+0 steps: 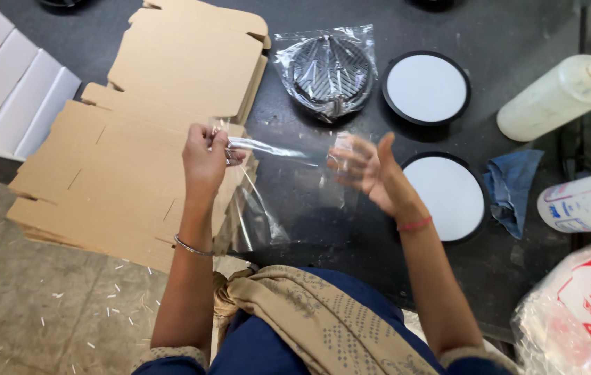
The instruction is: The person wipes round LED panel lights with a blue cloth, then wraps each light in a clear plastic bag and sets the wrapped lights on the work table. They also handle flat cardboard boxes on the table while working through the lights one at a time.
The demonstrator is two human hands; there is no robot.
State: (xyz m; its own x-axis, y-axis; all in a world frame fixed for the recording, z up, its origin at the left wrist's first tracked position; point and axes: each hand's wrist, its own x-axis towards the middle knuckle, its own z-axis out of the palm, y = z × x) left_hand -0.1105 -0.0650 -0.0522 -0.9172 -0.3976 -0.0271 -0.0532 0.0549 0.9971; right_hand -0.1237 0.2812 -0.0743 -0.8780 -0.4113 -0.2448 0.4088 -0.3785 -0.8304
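Left hand (205,158): raised over the flat cardboard, fingers pinched shut on the top edge of a clear plastic bag (278,177).
Right hand (365,170): blurred, palm turned up and fingers spread apart, pushed in at the bag's right side; touching the film, though whether any of it is gripped cannot be told.
Clear plastic bag: stretched between both hands above the dark table (309,229), film hanging down and trailing toward the table's near edge.
Bagged disc (326,69): round, black, ribbed, wrapped in crinkled clear plastic, lying further back on the table, well apart from the hands.
Upper round panel (426,87): white face, black rim, bare, just beside the bagged disc on its right.
Lower round panel (452,196): same kind, lying just right of the right hand and wrist.
Flat cardboard blanks (128,173): brown, die-cut, stacked at left, overhanging the table edge under the left forearm.
Blue cloth (512,187): crumpled, just beside the lower round panel.
Plastic bottles (559,97): two whitish ones lying at the far right.
White boxes (10,83): rowed up at the top left corner.
Printed sack (580,312): white and red, bottom right corner.
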